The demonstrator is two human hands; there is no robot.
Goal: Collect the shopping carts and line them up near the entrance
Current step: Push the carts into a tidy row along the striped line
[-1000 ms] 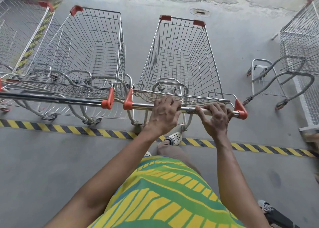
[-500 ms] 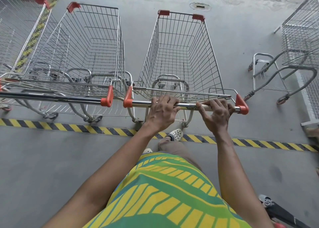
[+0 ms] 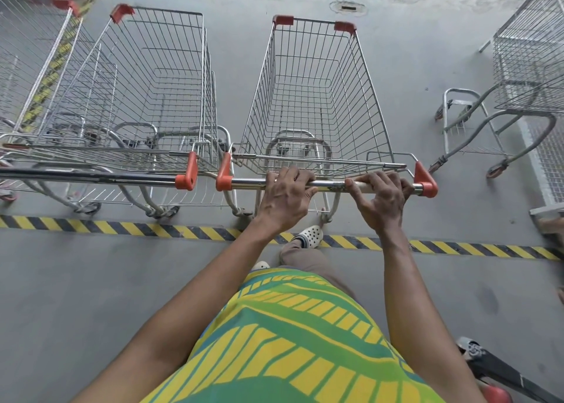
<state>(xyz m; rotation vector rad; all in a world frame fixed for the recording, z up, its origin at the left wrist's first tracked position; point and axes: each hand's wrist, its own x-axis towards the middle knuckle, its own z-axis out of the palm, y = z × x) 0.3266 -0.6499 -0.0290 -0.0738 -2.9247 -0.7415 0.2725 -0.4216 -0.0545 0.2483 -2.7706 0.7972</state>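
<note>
Left hand (image 3: 287, 201) and right hand (image 3: 381, 201) grip cart handle (image 3: 330, 184) beside seemingly nested carts (image 3: 137, 97)

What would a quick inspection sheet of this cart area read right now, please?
Surface: grey concrete floor, crossed by a yellow-black hazard stripe.
Job's things: held cart stands beside a parked cart, handles about level; another cart far left; a fourth cart at right, apart.
Clutter: dark wheeled object at bottom right, unidentifiable.
Hands: left hand and right hand both grip the held cart's handle.
Cables: nothing seen.
Surroundings: floor drain ahead.
</note>
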